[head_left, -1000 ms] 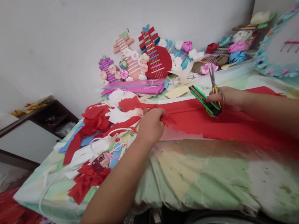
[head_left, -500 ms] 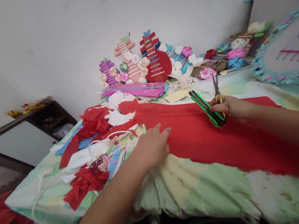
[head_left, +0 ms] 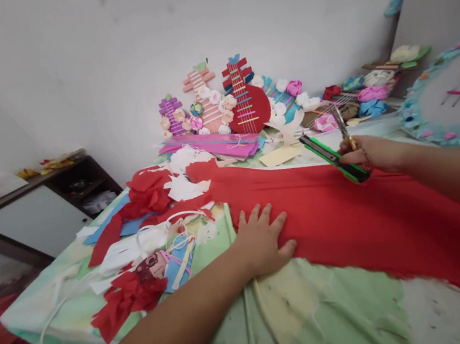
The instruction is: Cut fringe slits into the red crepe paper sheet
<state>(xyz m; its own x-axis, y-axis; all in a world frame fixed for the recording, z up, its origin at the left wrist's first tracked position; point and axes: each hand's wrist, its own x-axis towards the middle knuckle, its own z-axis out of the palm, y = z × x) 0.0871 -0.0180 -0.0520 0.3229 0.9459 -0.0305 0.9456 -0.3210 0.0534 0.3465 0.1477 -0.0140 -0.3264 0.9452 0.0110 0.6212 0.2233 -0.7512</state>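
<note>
Left hand [head_left: 265, 244] flat on red sheet [head_left: 345, 220], right hand [head_left: 376, 153] full.
Clock from frame centre: left at 5, palm down, fingers spread, on the sheet's near-left edge. Right at 3, above sheet, gripping gold-handled scissors [head_left: 347, 134] (blades to 11) plus green-and-black tool [head_left: 331, 158] (end to 10; cutter or stapler, can't tell). Red lute-shaped craft [head_left: 251, 107] at 1 against wall [head_left: 103, 58], crumpled red piece [head_left: 130, 299] at 8, white-doored cabinet [head_left: 34, 224] at 9.

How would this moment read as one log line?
left hand: spread on red sheet | right hand: holding gold-handled scissors and green-and-black tool
</note>
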